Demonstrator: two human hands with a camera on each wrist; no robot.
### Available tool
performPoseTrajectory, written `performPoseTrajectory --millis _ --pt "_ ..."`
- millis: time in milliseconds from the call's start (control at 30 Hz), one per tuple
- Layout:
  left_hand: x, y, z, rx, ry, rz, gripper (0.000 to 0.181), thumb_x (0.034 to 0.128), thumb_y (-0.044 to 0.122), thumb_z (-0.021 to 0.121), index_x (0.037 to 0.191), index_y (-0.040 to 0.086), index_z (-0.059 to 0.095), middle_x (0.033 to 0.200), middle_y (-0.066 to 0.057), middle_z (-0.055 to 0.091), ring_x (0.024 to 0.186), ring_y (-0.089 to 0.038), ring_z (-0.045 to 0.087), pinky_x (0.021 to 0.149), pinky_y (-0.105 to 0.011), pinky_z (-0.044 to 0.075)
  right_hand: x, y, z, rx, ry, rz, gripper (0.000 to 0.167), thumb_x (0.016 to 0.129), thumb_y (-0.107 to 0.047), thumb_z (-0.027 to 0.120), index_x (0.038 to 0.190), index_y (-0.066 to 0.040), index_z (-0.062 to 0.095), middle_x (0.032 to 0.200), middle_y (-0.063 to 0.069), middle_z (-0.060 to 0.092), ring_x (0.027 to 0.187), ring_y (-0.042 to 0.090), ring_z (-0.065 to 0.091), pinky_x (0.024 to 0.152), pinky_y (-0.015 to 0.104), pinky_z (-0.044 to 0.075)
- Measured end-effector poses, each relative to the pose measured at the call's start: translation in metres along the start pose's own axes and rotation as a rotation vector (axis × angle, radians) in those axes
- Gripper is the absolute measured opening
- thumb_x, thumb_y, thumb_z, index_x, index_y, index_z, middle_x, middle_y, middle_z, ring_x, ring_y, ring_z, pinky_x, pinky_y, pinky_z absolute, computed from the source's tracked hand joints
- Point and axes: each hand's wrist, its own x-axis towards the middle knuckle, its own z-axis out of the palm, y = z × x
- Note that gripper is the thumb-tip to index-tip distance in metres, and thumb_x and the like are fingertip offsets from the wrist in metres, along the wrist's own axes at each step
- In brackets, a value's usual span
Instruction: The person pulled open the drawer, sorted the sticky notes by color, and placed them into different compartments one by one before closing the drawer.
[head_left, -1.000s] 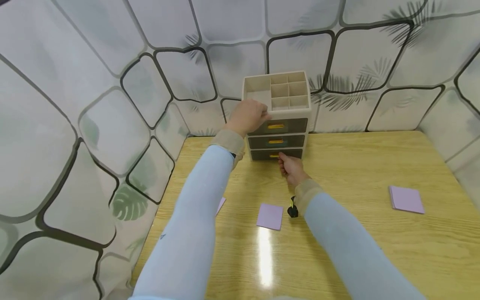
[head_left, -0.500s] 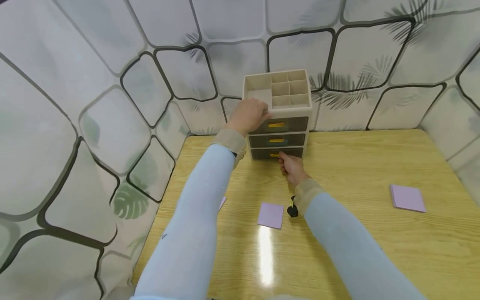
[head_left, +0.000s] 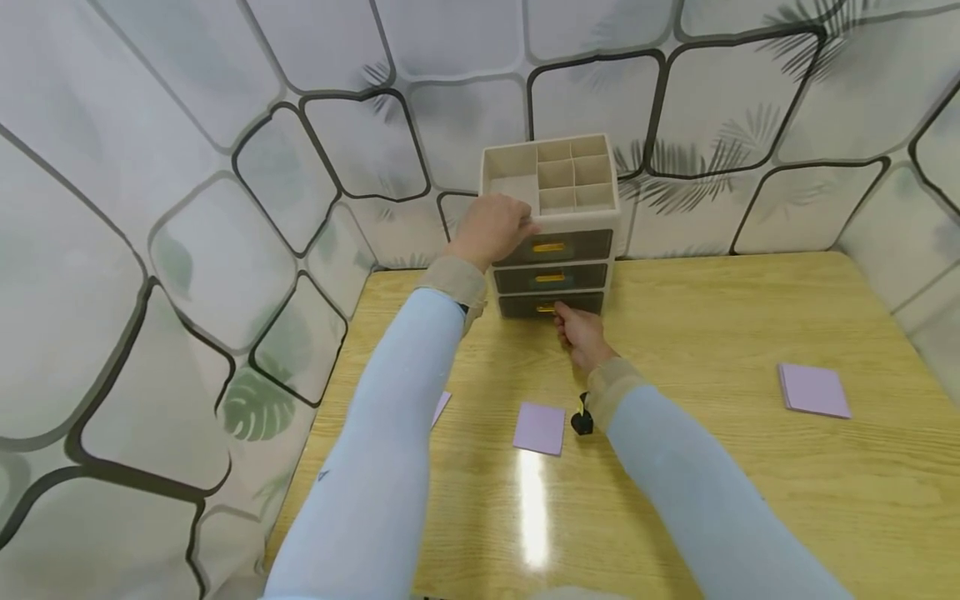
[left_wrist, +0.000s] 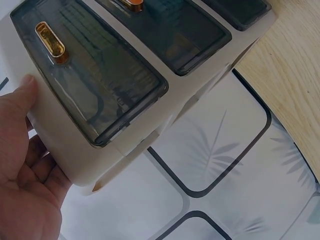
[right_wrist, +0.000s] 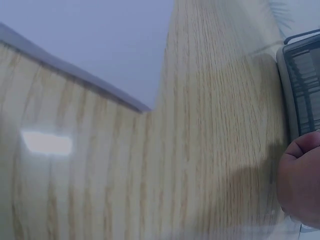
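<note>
Drawer box [head_left: 573,263] at the back of the table [head_left: 690,333].
It stands near the back wall [head_left: 465,46]. On its top, one big slot [head_left: 513,171] is on the left and the small slots [head_left: 576,175] are on the right. In its front, the top drawer [head_left: 587,244], middle drawer [head_left: 588,276] and bottom drawer [head_left: 588,302] sit one under another. The left hand [head_left: 491,227] holds the front left top corner. The right hand [head_left: 581,333] pinches the handle [head_left: 543,308] of the bottom drawer. Closer in, the middle square [head_left: 539,428] lies between the left sleeve [head_left: 375,442] and right sleeve [head_left: 705,483]. Part of the left square [head_left: 442,405] shows past the left sleeve. The right square [head_left: 814,391] lies well apart, far right.
</note>
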Motion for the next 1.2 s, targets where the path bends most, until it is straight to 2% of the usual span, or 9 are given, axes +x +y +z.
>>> performPoseTrajectory --millis 100,300,567,933,1200 --pt "0.001 0.001 0.000 0.000 -0.007 -0.002 0.039 0.1086 0.043 0.060 0.090 0.010 0.070 0.087 -0.004 0.072 0.076 -0.015 0.056 0.080 -0.034 0.054 -0.001 0.001 -0.002 -0.005 -0.006 0.010 0.032 0.108 -0.029 0.064 0.118 0.002 0.065 0.068 -0.012 0.059 0.055 0.000 0.047 0.052 0.014 0.039" --pt "0.000 0.002 -0.002 -0.013 -0.020 -0.019 0.039 0.1086 0.042 0.061 0.087 0.010 0.066 0.084 -0.003 0.068 0.076 -0.015 0.053 0.080 -0.034 0.052 -0.001 0.004 -0.005 -0.014 -0.026 0.011 0.032 0.108 -0.029 0.064 0.117 0.001 0.067 0.069 -0.011 0.060 0.057 0.001 0.048 0.054 0.015 0.040" --pt "0.000 0.001 -0.001 -0.021 -0.012 -0.026 0.039 0.1085 0.042 0.061 0.087 0.011 0.066 0.078 -0.001 0.061 0.072 -0.015 0.050 0.074 -0.032 0.048 -0.004 0.007 -0.008 -0.002 -0.070 0.007 0.039 0.110 -0.029 0.061 0.132 0.003 0.062 0.076 -0.011 0.060 0.063 0.000 0.047 0.057 0.015 0.038" --pt "-0.001 0.000 0.000 -0.036 -0.002 -0.023 0.039 0.1086 0.042 0.061 0.089 0.010 0.070 0.080 -0.003 0.065 0.072 -0.015 0.051 0.075 -0.033 0.049 -0.008 0.013 -0.011 0.011 -0.055 0.001 0.030 0.108 -0.027 0.065 0.118 0.002 0.066 0.071 -0.012 0.059 0.061 0.000 0.048 0.056 0.016 0.039" --pt "-0.001 0.001 0.000 -0.047 0.007 -0.019 0.038 0.1084 0.042 0.061 0.091 0.010 0.072 0.081 -0.002 0.066 0.071 -0.015 0.051 0.073 -0.032 0.048 -0.014 0.018 -0.012 0.030 -0.048 -0.007 0.031 0.107 -0.024 0.065 0.120 0.004 0.067 0.068 -0.012 0.058 0.058 -0.001 0.047 0.054 0.015 0.036"
